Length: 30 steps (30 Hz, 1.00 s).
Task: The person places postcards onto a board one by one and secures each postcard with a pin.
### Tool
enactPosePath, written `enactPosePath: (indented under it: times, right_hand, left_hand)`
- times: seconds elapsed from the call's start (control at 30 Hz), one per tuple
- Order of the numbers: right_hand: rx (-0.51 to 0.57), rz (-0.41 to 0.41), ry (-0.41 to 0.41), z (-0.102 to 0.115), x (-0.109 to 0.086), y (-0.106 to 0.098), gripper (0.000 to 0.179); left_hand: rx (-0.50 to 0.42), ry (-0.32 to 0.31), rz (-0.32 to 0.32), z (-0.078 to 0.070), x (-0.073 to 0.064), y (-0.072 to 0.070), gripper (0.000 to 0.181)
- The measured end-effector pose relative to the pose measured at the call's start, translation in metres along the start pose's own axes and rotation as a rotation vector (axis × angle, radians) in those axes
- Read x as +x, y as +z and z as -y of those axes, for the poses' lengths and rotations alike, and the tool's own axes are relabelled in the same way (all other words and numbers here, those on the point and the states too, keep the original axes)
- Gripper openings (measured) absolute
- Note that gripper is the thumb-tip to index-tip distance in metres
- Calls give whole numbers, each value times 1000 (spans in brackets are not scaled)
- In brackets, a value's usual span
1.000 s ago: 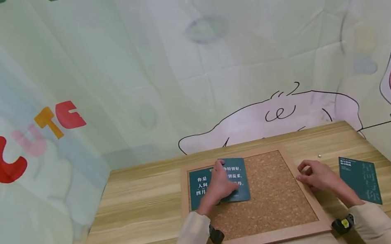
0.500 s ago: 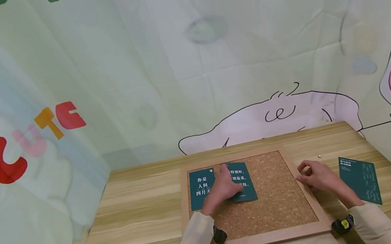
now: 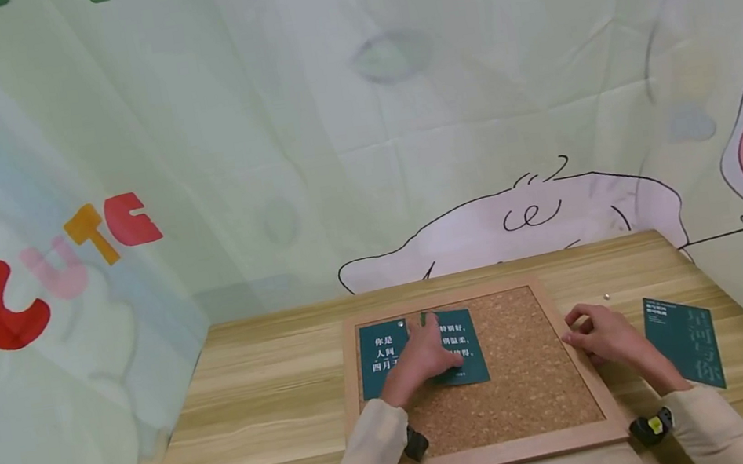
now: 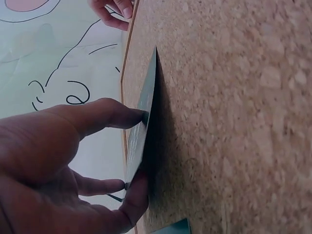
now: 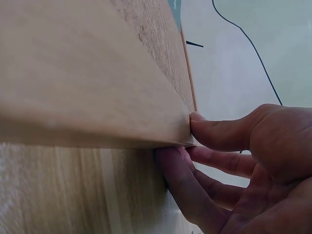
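Cork board (image 3: 510, 403) in a rectangular pale-wood frame (image 3: 517, 452) lies nearest; your right hand (image 3: 600, 335) pinches its right side, likely for steadiness. Beyond, your left hand (image 3: 425, 359) clamps a dark-green rectangular printed card (image 3: 463, 334) tilted over the board, perhaps for aligning; far-edge contact is unclear.

Printed fabric (image 3: 501, 87) hangs behind a wooden table (image 3: 272, 388)
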State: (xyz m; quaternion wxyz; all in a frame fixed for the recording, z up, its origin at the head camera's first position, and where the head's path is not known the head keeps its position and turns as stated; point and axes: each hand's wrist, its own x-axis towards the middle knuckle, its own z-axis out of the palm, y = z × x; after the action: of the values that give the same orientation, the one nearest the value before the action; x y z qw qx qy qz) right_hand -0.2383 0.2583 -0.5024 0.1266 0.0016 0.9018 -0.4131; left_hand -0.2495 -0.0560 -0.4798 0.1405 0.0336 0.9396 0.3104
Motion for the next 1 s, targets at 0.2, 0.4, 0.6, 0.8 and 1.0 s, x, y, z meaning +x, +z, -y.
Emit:
enactPosePath:
  times: [0.2,0.4,0.6,0.8,1.0]
  right_hand:
    - [3,-3,0,2,0,-1,32]
    - [7,-3,-12,1,-1,-1,32]
    - [5,-1,-1,1,0,-1,32]
    - [9,0,-1,0,0,-1,33]
    - [13,8,6,1,0,-1,32]
  left_hand:
    - [15,-17,-3,-1,1,1,102]
    - [2,-47,-4,-3,1,2,105]
    - [22,-72,-20,-6,3,4,104]
    - [70,-64,-39,-7,5,4,105]
    - [130,-64,-35,-4,8,1,104]
